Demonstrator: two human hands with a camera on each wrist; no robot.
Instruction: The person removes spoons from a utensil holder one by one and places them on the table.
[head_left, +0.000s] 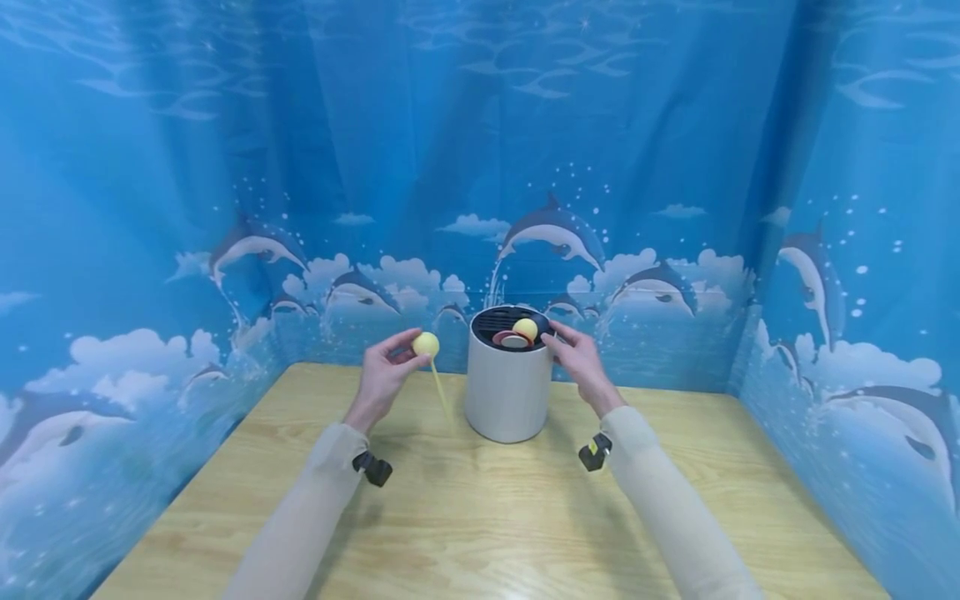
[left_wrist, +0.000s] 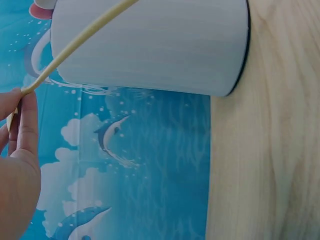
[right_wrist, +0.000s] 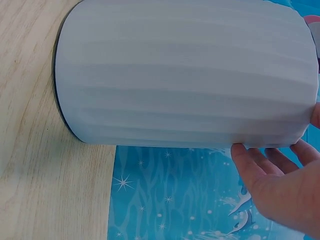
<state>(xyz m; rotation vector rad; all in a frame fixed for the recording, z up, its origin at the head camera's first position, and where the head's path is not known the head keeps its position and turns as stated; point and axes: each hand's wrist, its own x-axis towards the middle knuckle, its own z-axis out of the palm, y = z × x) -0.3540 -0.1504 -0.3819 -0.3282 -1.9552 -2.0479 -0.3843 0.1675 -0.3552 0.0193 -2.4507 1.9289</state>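
My left hand (head_left: 382, 375) pinches a pale yellow utensil (head_left: 426, 344) with a round head and a thin handle. The head is at the fingertips, and the handle slants down toward the white cylindrical container (head_left: 506, 392). In the left wrist view, the handle (left_wrist: 75, 42) crosses in front of the container. My right hand (head_left: 581, 362) holds the container's right side near the rim; in the right wrist view its fingers (right_wrist: 250, 162) curve against the ribbed wall. In the container's black slatted top sit another yellow round piece (head_left: 525, 329), a reddish-and-grey round piece (head_left: 513, 341) and a dark one.
The container stands on a light wooden table (head_left: 480, 517), near its back edge. Blue curtains (head_left: 375, 167) printed with dolphins hang behind it and at both sides. Both wrists carry small black cameras (head_left: 372, 468).
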